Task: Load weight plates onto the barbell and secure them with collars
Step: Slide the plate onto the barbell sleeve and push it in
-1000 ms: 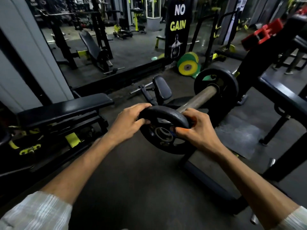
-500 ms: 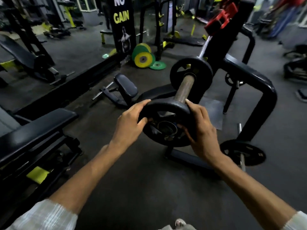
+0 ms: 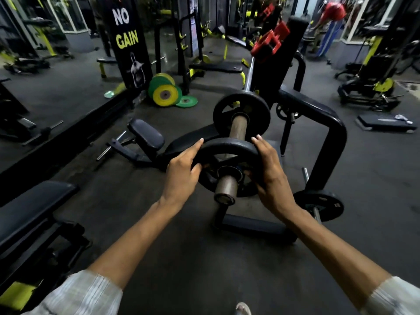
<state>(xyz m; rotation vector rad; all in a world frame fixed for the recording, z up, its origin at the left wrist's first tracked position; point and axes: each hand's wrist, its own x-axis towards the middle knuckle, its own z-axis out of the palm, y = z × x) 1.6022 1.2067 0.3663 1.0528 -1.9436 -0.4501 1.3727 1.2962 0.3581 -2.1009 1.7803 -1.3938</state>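
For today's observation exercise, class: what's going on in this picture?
A person is loading weights. The left hand and right hand grip a black weight plate by its rim, with the barbell sleeve through its hole. A second plate sits farther along, apart from it. No collar is on yet.

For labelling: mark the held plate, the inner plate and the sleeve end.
held plate [image 3: 227, 144], head view, top rim.
inner plate [image 3: 264, 117], head view, right rim.
sleeve end [image 3: 224, 198], head view, flat end face.

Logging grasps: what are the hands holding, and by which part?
Both grip the near plate by its rim: left hand on its left edge, right hand on its right.
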